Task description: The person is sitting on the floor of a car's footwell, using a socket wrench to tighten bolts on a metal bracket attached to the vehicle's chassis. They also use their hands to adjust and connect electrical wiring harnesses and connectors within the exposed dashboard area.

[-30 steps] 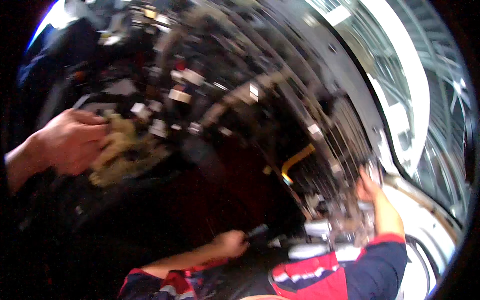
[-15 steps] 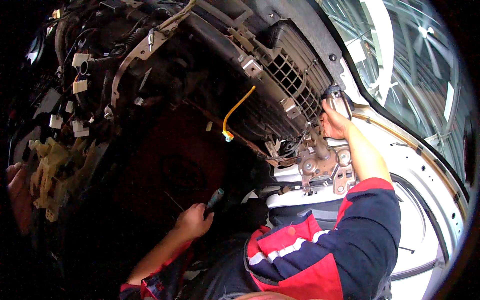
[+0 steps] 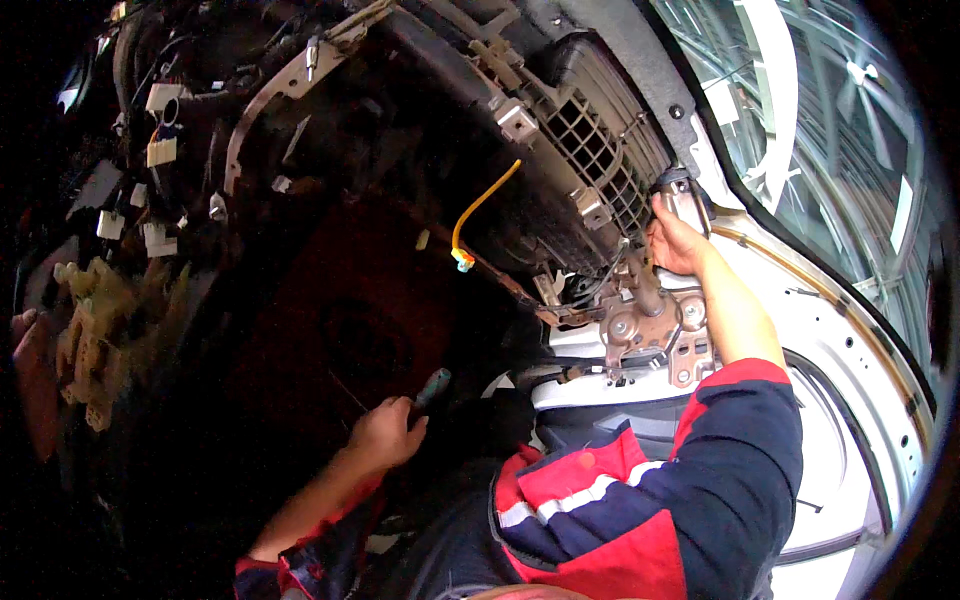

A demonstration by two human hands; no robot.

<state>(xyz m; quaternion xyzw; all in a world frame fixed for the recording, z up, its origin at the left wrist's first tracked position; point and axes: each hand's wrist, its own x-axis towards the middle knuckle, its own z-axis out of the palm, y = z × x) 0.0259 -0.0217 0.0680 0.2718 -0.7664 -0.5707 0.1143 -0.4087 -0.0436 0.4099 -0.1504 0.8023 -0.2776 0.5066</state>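
My left hand is closed around a screwdriver. Its teal handle sticks out past the thumb, and a thin shaft shows faintly on the other side against the dark interior. At the upper right, my right hand reaches up to the vehicle's corner. Its thumb lies along the edge of a metal bracket, and the other fingers curl in out of sight. Whatever they grip is hidden. Just below that hand sits a brown metal hinge-like mount with round bolts, next to a slatted plastic grille.
A yellow cable with a connector hangs in mid-space. On the left are loose wiring with white connectors, a curved metal bracket and a yellowish plastic piece. Another person's hand shows at the far left. White bodywork borders the right.
The view has shifted slightly, so the left-hand parts and the grille sit a little differently. Both hands keep nearly the same places and grips.
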